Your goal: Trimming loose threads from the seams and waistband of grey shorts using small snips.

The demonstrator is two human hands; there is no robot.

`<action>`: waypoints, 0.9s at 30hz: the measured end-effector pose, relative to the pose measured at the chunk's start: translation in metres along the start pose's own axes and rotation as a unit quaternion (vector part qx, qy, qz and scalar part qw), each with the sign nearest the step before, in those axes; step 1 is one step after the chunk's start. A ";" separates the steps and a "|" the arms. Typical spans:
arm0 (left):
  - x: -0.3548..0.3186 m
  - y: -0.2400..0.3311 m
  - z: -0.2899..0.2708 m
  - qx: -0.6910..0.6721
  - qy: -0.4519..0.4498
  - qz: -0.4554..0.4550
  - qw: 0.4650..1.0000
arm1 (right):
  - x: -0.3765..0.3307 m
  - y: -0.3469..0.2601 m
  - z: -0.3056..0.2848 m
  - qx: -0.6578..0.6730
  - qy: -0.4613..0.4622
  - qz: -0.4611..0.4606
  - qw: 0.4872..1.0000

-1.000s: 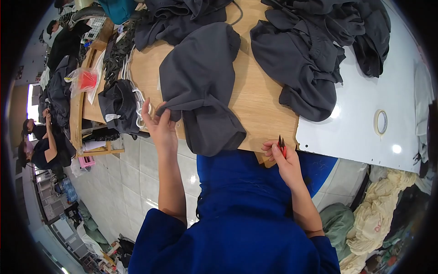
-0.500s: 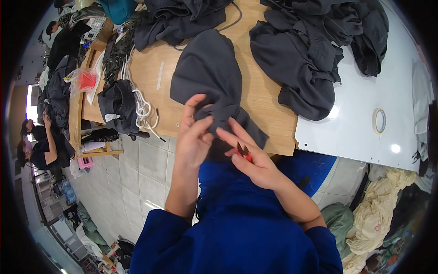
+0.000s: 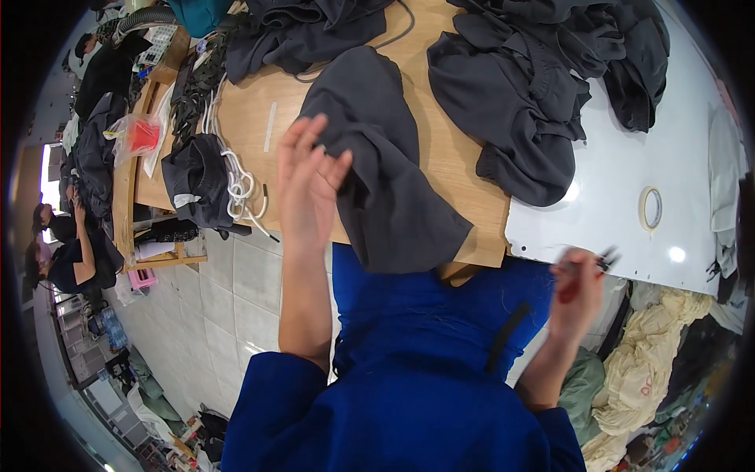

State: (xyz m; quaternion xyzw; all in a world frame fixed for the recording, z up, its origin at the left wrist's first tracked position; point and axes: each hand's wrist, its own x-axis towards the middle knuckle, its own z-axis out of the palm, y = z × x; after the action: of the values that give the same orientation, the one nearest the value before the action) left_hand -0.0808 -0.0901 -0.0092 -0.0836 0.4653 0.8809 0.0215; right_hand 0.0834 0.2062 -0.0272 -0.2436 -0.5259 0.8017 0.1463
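A dark grey garment (image 3: 385,169) lies bunched on the wooden table (image 3: 464,173), its lower end hanging over the front edge toward my lap. My left hand (image 3: 311,177) is at the garment's left edge with its fingers apart, gripping nothing that I can see. Out to the right, beyond the table's front edge, my right hand (image 3: 578,295) is closed around small thread snips (image 3: 607,259) with red handles and dark blades. That hand is blurred by motion and well away from the cloth.
More dark grey garments (image 3: 511,118) are heaped at the back and right. A tape roll (image 3: 650,208) rests on the white board (image 3: 598,212). White cords (image 3: 240,189) hang by a folded dark garment (image 3: 197,177) at left. Cream cloth (image 3: 645,370) is piled at lower right.
My right hand has swung from the garment out to the right with the snips. My left hand has moved slightly up and left, its fingers loosened. The garment's lower part now lies spread out.
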 end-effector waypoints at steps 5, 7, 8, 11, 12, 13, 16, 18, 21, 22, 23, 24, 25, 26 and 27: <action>0.010 0.008 -0.008 0.433 -0.049 0.038 0.899 | -0.020 -0.071 -0.103 -0.417 0.021 0.115 0.901; -0.014 -0.001 -0.012 0.519 -0.025 0.126 0.845 | -0.021 -0.067 -0.109 -0.443 0.060 0.051 0.893; -0.026 -0.008 -0.010 0.566 -0.005 0.165 0.808 | -0.021 -0.067 -0.108 -0.471 0.102 -0.015 0.876; -0.071 -0.043 -0.002 0.681 -0.195 0.169 0.685 | -0.018 -0.073 -0.101 -0.539 0.213 -0.213 0.787; -0.086 -0.056 0.005 0.730 -0.219 0.163 0.627 | -0.015 -0.069 -0.093 -0.538 0.213 -0.213 0.788; -0.084 -0.065 -0.001 0.730 -0.222 0.165 0.626 | -0.010 -0.063 -0.076 -0.493 0.172 -0.217 0.825; -0.077 -0.073 -0.011 0.716 -0.258 0.176 0.624 | 0.005 -0.032 -0.024 -0.317 0.028 -0.164 0.934; -0.068 -0.064 -0.026 0.605 -0.268 0.076 0.746 | 0.005 -0.016 0.008 -0.242 -0.059 -0.084 0.965; -0.055 -0.057 -0.026 0.449 -0.202 -0.038 0.870 | 0.006 0.004 0.042 -0.291 -0.176 0.041 0.940; -0.053 -0.058 -0.030 0.417 -0.173 -0.100 0.887 | 0.005 0.010 0.051 -0.292 -0.196 0.092 0.932; -0.051 -0.058 -0.033 0.381 -0.144 -0.161 0.899 | 0.005 0.018 0.060 -0.302 -0.213 0.125 0.921; -0.052 -0.058 -0.030 0.382 -0.147 -0.163 0.898 | 0.004 0.026 0.067 -0.283 -0.224 0.147 0.921; -0.054 -0.060 -0.023 0.301 -0.125 -0.162 0.931 | 0.003 0.033 0.071 -0.263 -0.236 0.169 0.920; -0.056 -0.061 -0.019 0.217 -0.101 -0.161 0.957 | -0.002 0.038 0.076 -0.237 -0.254 0.159 0.924; -0.057 -0.061 -0.017 0.196 -0.093 -0.172 0.961 | -0.005 0.041 0.079 -0.211 -0.271 0.150 0.927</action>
State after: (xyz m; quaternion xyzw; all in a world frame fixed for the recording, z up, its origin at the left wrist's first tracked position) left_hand -0.0158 -0.0671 -0.0589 -0.0743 0.6032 0.7595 0.2319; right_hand 0.0458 0.1256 -0.0377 -0.1178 -0.6597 0.7205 -0.1784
